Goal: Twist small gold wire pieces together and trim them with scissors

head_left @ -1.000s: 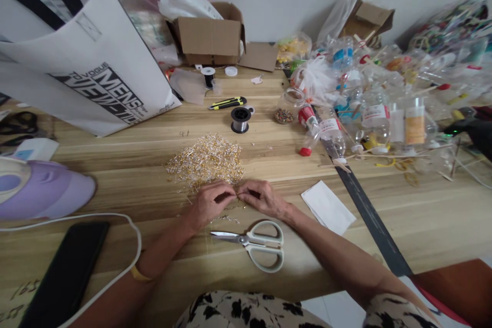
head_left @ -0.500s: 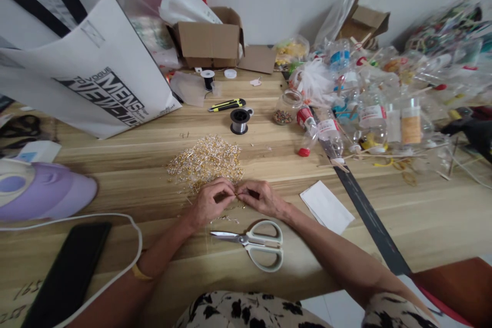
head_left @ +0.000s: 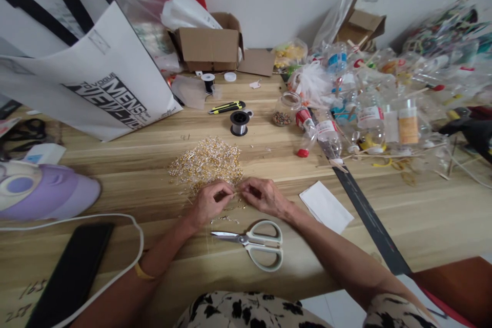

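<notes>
Wooden table (head_left: 423, 215) spans the whole view. Big white shopping bag (head_left: 96, 77) lies far left, cardboard box (head_left: 209, 43) behind centre against the wall, heap of clear plastic bottles (head_left: 369, 107) far right. Purple visor cap (head_left: 46, 192) at your left edge, black phone (head_left: 71, 271) near it with a white cable looping past. Pile of small gold and silver pieces (head_left: 207, 161) sits mid-table, just beyond your hands. White-handled scissors (head_left: 255, 243) lie flat just below your hands, blades pointing left, not touched. White paper slip (head_left: 326, 206) to the right of your right wrist. Wire spool (head_left: 239, 122) and yellow-black utility knife (head_left: 226, 107) beyond the pile, well apart from you.

Your left hand (head_left: 209, 202) and right hand (head_left: 263, 196) meet at the pile's near edge, fingers curled narrow, thumb and forefinger of each pinched on one thin wire piece (head_left: 236, 193) stretched between them. It's too small to make out any further
</notes>
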`<state>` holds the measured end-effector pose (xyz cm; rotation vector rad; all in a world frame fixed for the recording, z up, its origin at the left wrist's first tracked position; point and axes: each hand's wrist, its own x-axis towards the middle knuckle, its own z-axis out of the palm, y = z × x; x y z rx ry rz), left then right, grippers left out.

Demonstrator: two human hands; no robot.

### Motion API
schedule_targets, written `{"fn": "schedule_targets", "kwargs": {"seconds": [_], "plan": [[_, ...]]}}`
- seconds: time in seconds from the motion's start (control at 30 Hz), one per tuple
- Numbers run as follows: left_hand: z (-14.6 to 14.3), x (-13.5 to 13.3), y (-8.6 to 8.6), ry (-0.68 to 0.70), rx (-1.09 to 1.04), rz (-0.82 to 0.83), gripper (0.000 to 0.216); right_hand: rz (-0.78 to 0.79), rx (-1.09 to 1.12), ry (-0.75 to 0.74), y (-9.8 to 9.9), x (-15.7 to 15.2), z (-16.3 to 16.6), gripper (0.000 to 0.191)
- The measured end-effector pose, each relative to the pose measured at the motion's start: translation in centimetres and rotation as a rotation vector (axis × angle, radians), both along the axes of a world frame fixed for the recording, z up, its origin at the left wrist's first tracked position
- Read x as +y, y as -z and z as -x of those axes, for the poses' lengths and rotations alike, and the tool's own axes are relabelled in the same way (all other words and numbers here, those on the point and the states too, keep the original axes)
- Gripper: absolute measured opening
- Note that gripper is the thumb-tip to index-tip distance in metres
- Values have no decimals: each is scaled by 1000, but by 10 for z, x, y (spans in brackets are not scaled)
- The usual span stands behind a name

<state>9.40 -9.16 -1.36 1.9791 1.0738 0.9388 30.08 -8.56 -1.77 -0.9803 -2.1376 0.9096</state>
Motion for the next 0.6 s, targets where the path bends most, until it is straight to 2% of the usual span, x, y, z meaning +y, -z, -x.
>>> {"fn": "schedule_targets", "kwargs": {"seconds": [0.13,0.3,0.47,0.6], "plan": [[0,-1,0,-27,43,-3,12,-52,-58,24,-3,2,-3,7],[-1,0,-4,7,28,-77,14,-161,-166,40,-5,3,-4,10],[-1,0,-5,11,59,-121,12,-247,-121,46,-9,-1,-2,18],[-1,1,-2,29,56,-150,10,-268,-86,-23,-5,-4,3,12]]}}
